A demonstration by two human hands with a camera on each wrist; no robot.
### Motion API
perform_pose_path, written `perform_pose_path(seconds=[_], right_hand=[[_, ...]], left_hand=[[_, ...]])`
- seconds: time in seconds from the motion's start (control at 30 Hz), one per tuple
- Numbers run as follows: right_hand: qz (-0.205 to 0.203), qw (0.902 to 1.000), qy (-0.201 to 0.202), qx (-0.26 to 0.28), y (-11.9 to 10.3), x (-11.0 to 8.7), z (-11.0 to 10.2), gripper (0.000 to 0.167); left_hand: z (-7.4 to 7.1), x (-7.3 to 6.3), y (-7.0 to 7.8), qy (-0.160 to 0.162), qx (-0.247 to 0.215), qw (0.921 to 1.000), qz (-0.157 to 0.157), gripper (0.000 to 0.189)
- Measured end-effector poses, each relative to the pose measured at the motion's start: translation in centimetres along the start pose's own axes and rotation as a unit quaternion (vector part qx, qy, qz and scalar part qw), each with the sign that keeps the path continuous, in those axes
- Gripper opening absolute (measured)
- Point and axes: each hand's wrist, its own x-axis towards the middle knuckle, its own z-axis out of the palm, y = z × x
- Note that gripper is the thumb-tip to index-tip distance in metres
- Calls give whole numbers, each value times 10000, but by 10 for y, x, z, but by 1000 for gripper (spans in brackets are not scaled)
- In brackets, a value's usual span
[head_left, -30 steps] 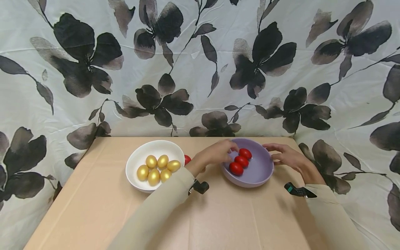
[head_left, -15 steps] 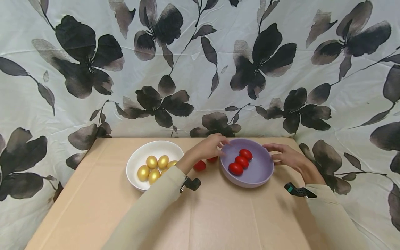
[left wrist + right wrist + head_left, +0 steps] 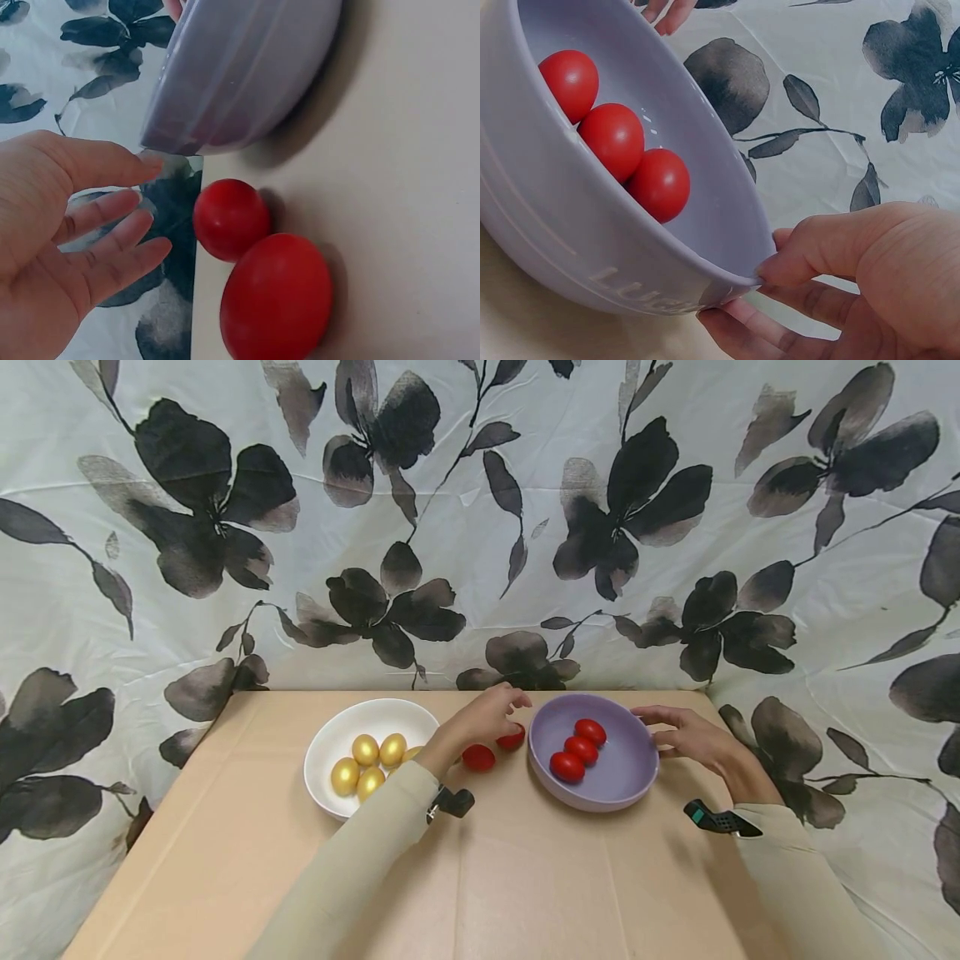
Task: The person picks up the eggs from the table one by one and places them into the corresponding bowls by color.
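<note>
My left hand [image 3: 483, 722] hovers over the table between two bowls, fingers loosely spread with nothing in them. Just below it lie two red eggs [image 3: 478, 758], side by side; in the left wrist view the fingertips are apart from the smaller-looking red egg [image 3: 231, 220]. To the right stands a purple bowl [image 3: 630, 777] with three red eggs [image 3: 611, 142] lined up against its wall. My right hand [image 3: 693, 743] holds that bowl at its right rim, thumb at the edge and other fingers against the outer wall [image 3: 735, 319].
A white bowl [image 3: 318, 777] on the left holds several gold eggs [image 3: 345, 775]; my left forearm partly covers it. Both bowls stand on a tan-covered table [image 3: 540, 893]. A floral cloth [image 3: 517, 527] hangs right behind the table's far edge.
My left hand has drawn back leftward out of the purple bowl, uncovering the two red eggs on the table. The right hand has stayed at the bowl's rim.
</note>
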Motion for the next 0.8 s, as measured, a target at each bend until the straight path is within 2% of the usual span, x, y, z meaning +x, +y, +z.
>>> perform_pose_path(seconds=[0.17, 0.37, 0.57, 0.8], right_hand=[[-14, 10000, 20, -16, 1, 0, 0, 59], [-29, 10000, 12, -29, 2, 0, -1, 58], [-2, 10000, 18, -49, 2, 0, -1, 58], [10, 9999, 20, -102, 1, 0, 0, 59]], left_hand=[[6, 2, -3, 74, 204, 9997, -93, 44], [14, 4, -6, 10, 581, 9982, -151, 44], [20, 6, -8, -105, 636, 9964, -543, 46], [25, 5, -2, -175, 792, 9926, -905, 43]])
